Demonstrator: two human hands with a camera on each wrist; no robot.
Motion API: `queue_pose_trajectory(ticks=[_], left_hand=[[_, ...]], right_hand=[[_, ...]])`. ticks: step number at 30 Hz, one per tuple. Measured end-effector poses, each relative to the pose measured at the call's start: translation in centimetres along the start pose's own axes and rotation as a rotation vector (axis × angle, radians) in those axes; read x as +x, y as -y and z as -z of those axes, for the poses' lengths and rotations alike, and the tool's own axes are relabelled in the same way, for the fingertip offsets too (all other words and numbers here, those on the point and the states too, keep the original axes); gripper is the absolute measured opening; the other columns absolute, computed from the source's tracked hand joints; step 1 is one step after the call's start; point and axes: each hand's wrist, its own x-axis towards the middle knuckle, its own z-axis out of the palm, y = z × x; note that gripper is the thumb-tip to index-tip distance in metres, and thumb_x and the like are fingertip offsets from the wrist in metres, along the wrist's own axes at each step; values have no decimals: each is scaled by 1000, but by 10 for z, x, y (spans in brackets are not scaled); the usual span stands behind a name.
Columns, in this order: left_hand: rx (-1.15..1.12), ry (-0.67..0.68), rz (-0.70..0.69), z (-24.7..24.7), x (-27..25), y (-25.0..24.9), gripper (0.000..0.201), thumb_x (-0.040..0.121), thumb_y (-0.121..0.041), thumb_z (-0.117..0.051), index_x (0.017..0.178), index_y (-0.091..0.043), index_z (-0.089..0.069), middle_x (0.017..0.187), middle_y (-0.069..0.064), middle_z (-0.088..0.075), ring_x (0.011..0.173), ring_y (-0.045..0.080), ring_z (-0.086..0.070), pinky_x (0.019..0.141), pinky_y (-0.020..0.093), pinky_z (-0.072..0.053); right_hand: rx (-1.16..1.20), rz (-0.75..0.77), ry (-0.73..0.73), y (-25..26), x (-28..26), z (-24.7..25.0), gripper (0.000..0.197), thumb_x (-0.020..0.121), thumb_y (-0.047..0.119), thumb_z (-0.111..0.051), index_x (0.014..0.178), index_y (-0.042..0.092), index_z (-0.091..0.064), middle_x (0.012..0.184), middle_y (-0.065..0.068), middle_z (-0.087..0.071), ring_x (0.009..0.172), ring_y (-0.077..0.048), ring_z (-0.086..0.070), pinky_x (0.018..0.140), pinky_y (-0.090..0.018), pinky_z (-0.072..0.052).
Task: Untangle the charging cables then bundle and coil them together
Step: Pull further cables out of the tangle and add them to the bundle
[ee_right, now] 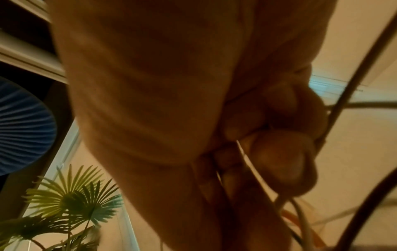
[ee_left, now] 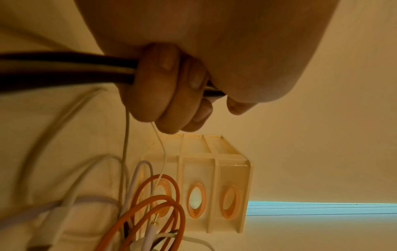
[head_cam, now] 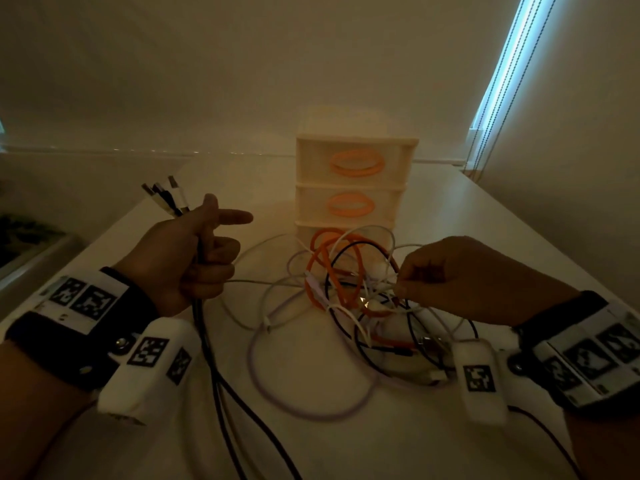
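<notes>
The left hand [head_cam: 187, 258], left of centre, grips a bundle of cables [head_cam: 204, 344], forefinger straight, plug ends [head_cam: 166, 199] fanned above the fist. The right hand [head_cam: 464, 278] pinches a thin white cable [head_cam: 381, 289] in the tangled pile [head_cam: 349, 292] at centre. Behind it stands a cream drawer unit [head_cam: 353, 181] with orange handles; its contents are hidden.

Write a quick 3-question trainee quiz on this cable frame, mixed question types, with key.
1. True or false: the left hand holds several cable ends upright.
2. What does the right hand pinch? A) orange cable B) thin white cable C) drawer handle
3. Fill in: the tangle lies in front of the ___ unit.

Key: 1 true; 2 B; 3 drawer
</notes>
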Motion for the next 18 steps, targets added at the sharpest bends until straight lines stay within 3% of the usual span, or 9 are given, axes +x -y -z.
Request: queue_pose_trajectory(ticks=[4, 7, 11, 14, 16, 18], left_hand=[[-17, 5, 2, -2, -2, 0, 62, 97, -61, -40, 132, -12, -55, 63, 0, -22, 37, 7, -16, 38, 11, -21], [-23, -6, -10, -3, -2, 0, 63, 97, -61, -39, 133, -11, -54, 62, 0, -23, 37, 7, -15, 38, 11, -20], [-44, -20, -29, -3, -2, 0, 64, 98, -61, -38, 134, -10, -53, 62, 0, -25, 38, 8, -15, 39, 12, -20], [-62, -39, -46, -2, -2, 0, 65, 98, -61, -38, 133, -9, -53, 61, 0, -26, 38, 8, -15, 40, 13, -17], [-70, -49, -59, -2, -2, 0, 65, 98, -62, -38, 132, -9, -54, 61, 0, -27, 39, 8, -16, 41, 14, -15], [-83, -51, -66, -3, -1, 0, 64, 98, -61, -38, 131, -9, -55, 61, 0, -28, 39, 8, -16, 41, 14, -15]], right_hand=[[-171, -1, 140, 0, -4, 6, 16, 81, 51, -71, 93, 40, -73, 87, 20, -63, 86, 4, -58, 72, -16, -47], [-329, -13, 214, 9, -5, 10, 18, 85, 48, -69, 100, 39, -73, 95, 16, -58, 92, 0, -55, 79, -17, -48], [-427, 13, 254, 8, 0, 7, 13, 89, 42, -67, 97, 35, -74, 94, 14, -57, 92, -3, -54, 77, -14, -45], [-48, -79, 204, -1, 5, 15, 10, 88, 35, -66, 79, 33, -68, 85, 10, -63, 81, -1, -56, 75, -18, -45], [464, -188, 2, -5, 10, 19, 10, 79, 24, -61, 74, 16, -64, 76, -2, -65, 74, -13, -59, 73, -31, -44], [858, -219, -254, -6, 15, 19, 12, 92, 15, -55, 83, 7, -59, 71, -10, -63, 69, -22, -63, 68, -36, -45]])
